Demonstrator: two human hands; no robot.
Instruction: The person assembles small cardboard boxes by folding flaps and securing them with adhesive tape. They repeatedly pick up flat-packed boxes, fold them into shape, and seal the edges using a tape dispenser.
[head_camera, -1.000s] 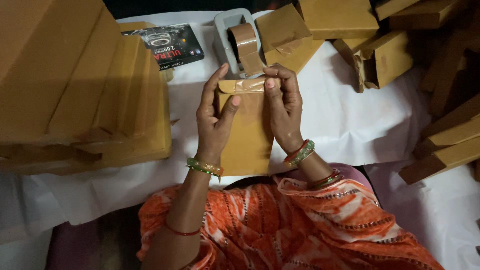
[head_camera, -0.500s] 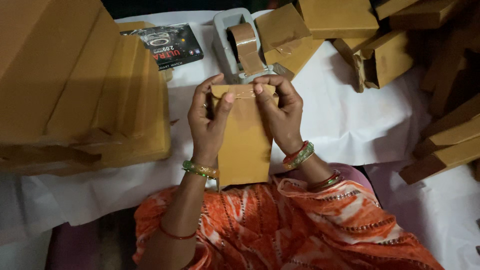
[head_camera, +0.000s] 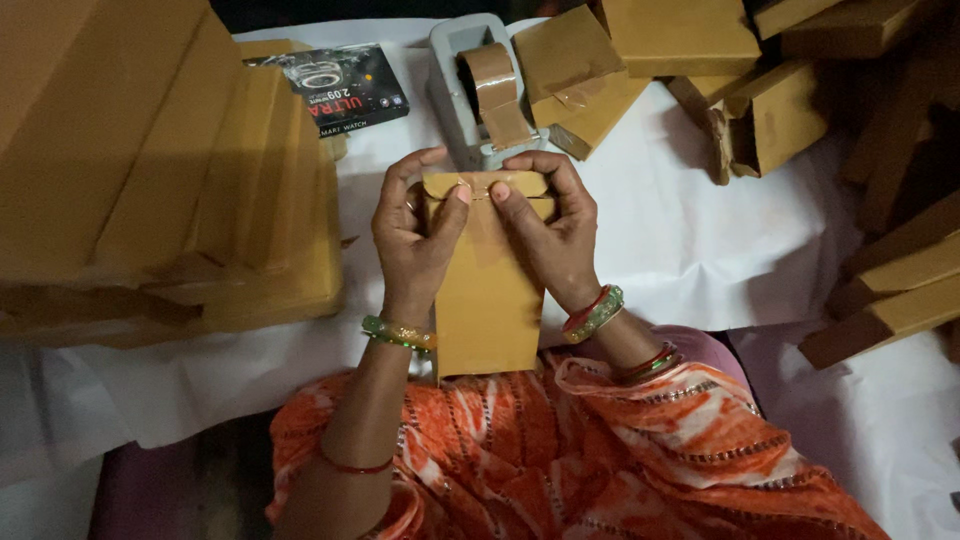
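White-covered table (head_camera: 720, 250), dim room, brown boxes everywhere. Tall stack of flat boxes (head_camera: 150, 170) on the person's left, loose pile of boxes (head_camera: 800, 100) on the right, more slanting at the far right edge. Grey tape dispenser (head_camera: 480, 90) stands at the back, brown tape hanging off its roll, just beyond the hands. Black printed box (head_camera: 340, 88) lies beside it, against the stack.

Person in orange cloth, bangles on both wrists. Slim brown box (head_camera: 487, 290) held upright over the lap at the table edge, top end close to the dispenser. Left hand (head_camera: 415, 240) wraps the box's left side, thumb pressing on the top flap. Right hand (head_camera: 545, 235) wraps the right side, thumb pressing the same flap. Both closed around the box, thumbs nearly meeting on a shiny tape strip across the flap seam.

Risks, as a judgement: uneven thumb pressure could wrinkle the tape or leave the flap lifting. The grip is high on the box, so its lower end could swing. An elbow could nudge the leaning stack.
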